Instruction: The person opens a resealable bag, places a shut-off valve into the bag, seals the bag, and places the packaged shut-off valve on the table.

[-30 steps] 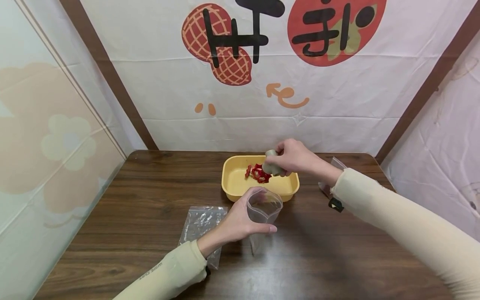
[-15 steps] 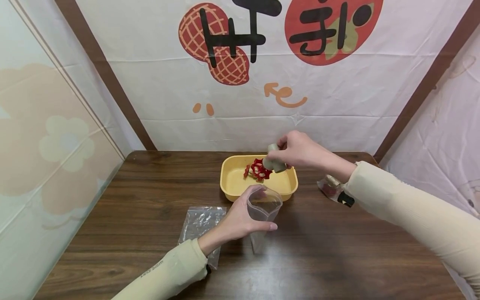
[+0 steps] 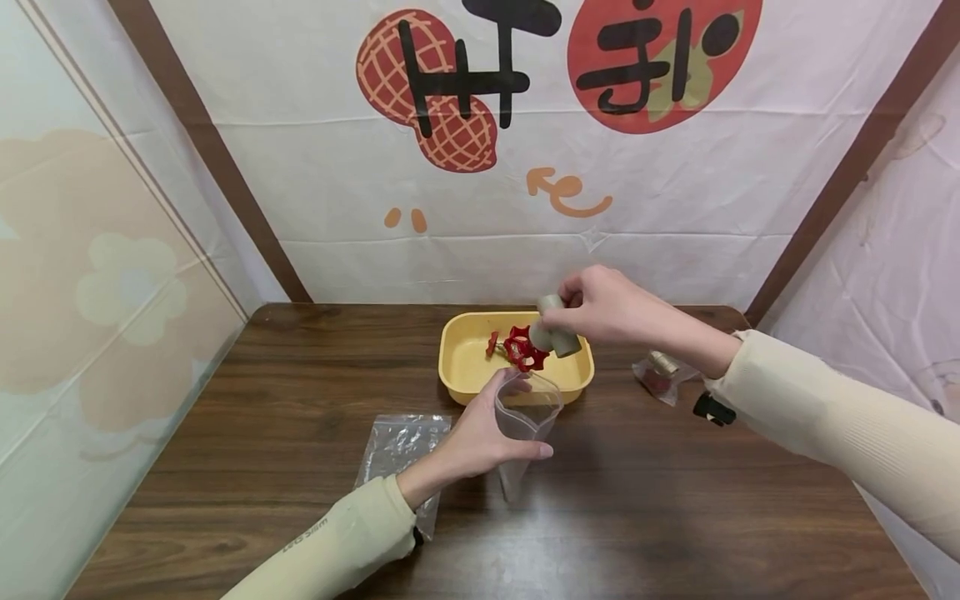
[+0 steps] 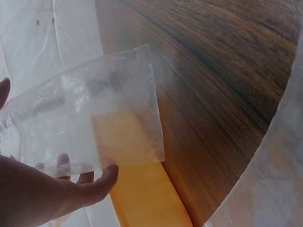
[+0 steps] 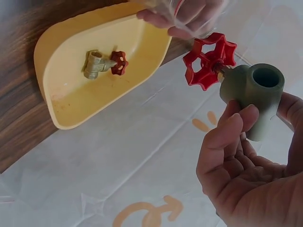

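Note:
In the right wrist view, a grey-green stop valve with a red handwheel is gripped at its body by my right hand. The head view puts this valve over the yellow tray, wheel towards the bag mouth. My left hand holds a clear zip bag from the side, thumb and fingers round its gaping mouth, the bottom hanging down. Inside the tray lies a smaller brass valve with a red wheel. The bag partly covers the tray's near rim.
A second clear zip bag lies flat on the wooden table, under the left forearm. To the right of the tray rests a small bag with a brass valve inside. A printed cloth hangs behind the table.
My right hand has raised the grey-green valve from the tray, then brought it slightly lower again, its red wheel nearer the bag mouth. The left hand and bag stay nearly still.

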Demonstrator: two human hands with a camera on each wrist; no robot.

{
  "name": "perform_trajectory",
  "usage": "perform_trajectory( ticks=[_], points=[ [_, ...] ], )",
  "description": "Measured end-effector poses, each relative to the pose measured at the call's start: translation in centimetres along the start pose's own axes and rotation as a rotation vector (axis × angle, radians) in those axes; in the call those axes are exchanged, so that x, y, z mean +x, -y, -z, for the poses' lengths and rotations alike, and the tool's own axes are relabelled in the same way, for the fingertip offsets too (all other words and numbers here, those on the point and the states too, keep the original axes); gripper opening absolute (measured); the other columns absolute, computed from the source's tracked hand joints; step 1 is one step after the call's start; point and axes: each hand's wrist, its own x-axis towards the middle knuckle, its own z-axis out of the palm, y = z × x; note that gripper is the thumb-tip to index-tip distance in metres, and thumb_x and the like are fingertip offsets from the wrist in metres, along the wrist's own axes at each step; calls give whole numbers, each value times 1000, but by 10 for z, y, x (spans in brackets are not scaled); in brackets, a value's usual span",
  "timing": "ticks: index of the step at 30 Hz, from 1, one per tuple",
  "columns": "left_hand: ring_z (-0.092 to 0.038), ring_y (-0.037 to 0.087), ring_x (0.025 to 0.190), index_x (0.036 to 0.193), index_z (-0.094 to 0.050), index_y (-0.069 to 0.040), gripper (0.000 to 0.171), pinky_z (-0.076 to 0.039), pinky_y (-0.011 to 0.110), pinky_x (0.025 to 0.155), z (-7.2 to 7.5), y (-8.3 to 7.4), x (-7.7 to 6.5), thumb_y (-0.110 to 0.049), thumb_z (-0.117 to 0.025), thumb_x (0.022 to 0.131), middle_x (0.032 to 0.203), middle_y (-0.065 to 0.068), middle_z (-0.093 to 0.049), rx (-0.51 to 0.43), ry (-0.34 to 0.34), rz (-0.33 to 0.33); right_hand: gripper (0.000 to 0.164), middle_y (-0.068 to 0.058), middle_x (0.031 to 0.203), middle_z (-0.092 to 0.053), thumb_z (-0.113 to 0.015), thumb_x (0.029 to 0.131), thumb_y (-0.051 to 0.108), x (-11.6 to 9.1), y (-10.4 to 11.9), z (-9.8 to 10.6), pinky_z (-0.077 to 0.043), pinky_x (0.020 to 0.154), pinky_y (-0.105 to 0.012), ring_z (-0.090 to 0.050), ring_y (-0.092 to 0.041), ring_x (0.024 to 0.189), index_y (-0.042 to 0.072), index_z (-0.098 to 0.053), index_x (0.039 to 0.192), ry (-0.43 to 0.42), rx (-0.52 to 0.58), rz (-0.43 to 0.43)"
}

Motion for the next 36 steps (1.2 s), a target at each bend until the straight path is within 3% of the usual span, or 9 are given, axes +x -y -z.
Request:
perform_trajectory(
  ticks=[7, 12, 17, 25, 36],
  points=[
    [-52, 29, 134, 146, -46, -13, 95, -39, 51, 113, 0, -3, 2, -37, -97, 69, 140, 6, -58, 0, 1, 26, 27, 2, 64, -55, -77, 90, 35, -12, 1, 2, -35, 56, -30, -44, -15, 60, 11, -70, 81, 32, 44, -23],
    [-47, 23, 140, 157, -38, -11, 110, -34, 51, 118, -2, -3, 3, -39, -97, 68, 150, 6, -52, 10, -10, 48, 28, 1, 67, -57, -77, 92, 37, -19, 1, 1, -35, 56, -31, -43, -15, 62, 11, -72, 84, 63, 74, -22],
    [-48, 17, 137, 155, -40, -15, 105, -34, 52, 118, -2, -2, 3, -35, -97, 70, 148, 0, -53, -28, -12, 28, 28, 1, 70, -60, -78, 93, 38, -25, 3, -2, -37, 57, -31, -45, -15, 63, 11, -72, 85, 107, 77, -20],
    [-51, 20, 134, 155, -40, -15, 104, -37, 53, 115, -2, -3, 2, -31, -97, 70, 147, 4, -53, -21, -5, 50, 29, -1, 73, -61, -77, 92, 40, -31, 6, -4, -38, 56, -31, -47, -15, 63, 12, -73, 88, 138, 95, -37],
    [-55, 14, 127, 151, -44, -20, 96, -41, 48, 112, -4, -6, 1, -29, -97, 72, 139, -3, -58, -34, 5, -7, 28, 3, 61, -48, -76, 92, 38, -32, 6, -9, -35, 52, -29, -40, -13, 55, 13, -71, 81, 178, 122, -32]
  ],
)
